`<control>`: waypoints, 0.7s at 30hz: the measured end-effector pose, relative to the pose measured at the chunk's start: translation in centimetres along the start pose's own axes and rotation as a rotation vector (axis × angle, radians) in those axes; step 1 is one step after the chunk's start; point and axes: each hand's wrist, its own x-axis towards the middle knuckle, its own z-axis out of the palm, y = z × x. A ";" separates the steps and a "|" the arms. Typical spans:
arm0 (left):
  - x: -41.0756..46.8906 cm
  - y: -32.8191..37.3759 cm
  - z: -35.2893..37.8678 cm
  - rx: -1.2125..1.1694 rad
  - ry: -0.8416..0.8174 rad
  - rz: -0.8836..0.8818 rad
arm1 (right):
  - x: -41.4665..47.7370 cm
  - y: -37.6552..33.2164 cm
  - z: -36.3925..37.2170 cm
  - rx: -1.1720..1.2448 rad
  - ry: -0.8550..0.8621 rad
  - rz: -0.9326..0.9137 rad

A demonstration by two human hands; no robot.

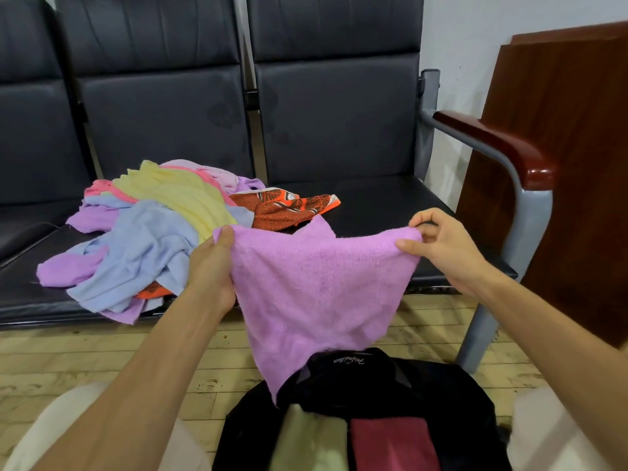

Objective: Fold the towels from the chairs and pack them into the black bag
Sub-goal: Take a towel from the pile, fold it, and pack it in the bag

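We are holding a purple towel [316,283] spread out by its top edge. Our left hand [212,266] is gripping one corner and our right hand [441,246] is pinching the other. Its lower tip is hanging over the open black bag [390,379], where a pale green towel [306,440] and a dark red towel [394,443] are lying. A heap of towels [153,232] is lying on the chairs [339,113], just beside our left hand.

Reddish wooden panel [560,164] against white wall [475,28] (plank floor [68,362] below)
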 end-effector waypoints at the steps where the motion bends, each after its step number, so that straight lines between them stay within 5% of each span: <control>1: 0.0 0.2 0.0 -0.008 -0.007 -0.001 | 0.0 0.0 -0.3 -0.054 -0.030 -0.006; 5: -0.2 0.8 -0.1 -0.019 -0.015 0.002 | 0.2 0.2 -0.7 -0.488 -0.152 0.053; 12: -0.3 0.6 -0.1 -0.068 0.034 -0.003 | 0.5 0.6 -1.3 -0.664 -0.304 0.473; 15: 0.3 0.5 -0.4 -0.092 0.098 -0.036 | 0.5 0.7 -1.5 -0.474 -0.310 0.479; 21: 1.9 0.2 -1.6 -0.188 0.097 -0.175 | 0.8 0.1 -1.6 0.326 -0.144 0.362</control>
